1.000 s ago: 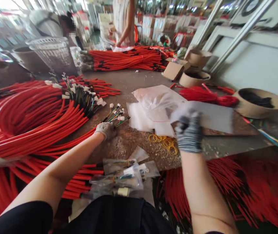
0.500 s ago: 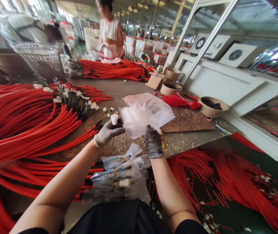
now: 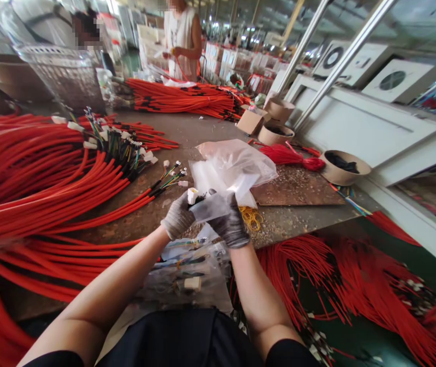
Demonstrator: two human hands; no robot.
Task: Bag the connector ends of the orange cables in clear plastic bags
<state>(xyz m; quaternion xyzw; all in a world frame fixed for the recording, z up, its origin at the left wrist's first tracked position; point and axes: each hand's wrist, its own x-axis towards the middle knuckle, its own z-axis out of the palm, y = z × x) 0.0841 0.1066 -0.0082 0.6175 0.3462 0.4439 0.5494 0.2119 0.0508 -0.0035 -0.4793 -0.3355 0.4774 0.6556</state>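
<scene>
My left hand (image 3: pixel 180 216), in a grey knit glove, is closed around a wire end with a white connector (image 3: pixel 192 195) sticking up from the fingers. Between the hands lies a small clear plastic bag (image 3: pixel 211 206), pinched by my right hand (image 3: pixel 230 221), which wears a darker glove. The bag's near edge reaches the left fingers. Just beyond the hands, a stack of clear bags (image 3: pixel 237 163) rests on the worktable. Below my wrists, several bagged connector ends (image 3: pixel 193 265) lie near my lap. Yellow rubber bands (image 3: pixel 252 218) sit right of my right hand.
Thick coils of red cable (image 3: pixel 42 178) fill the left. More red bundles (image 3: pixel 187 97) lie at the back, and others hang at the right (image 3: pixel 355 275). A cardboard box (image 3: pixel 251 121) and a round tub (image 3: pixel 344 168) stand right. A co-worker (image 3: pixel 183 41) stands across the table.
My right hand has drawn one small bag off the stack and brought it left toward the connector. My left hand has shifted right, and the hands are now close together.
</scene>
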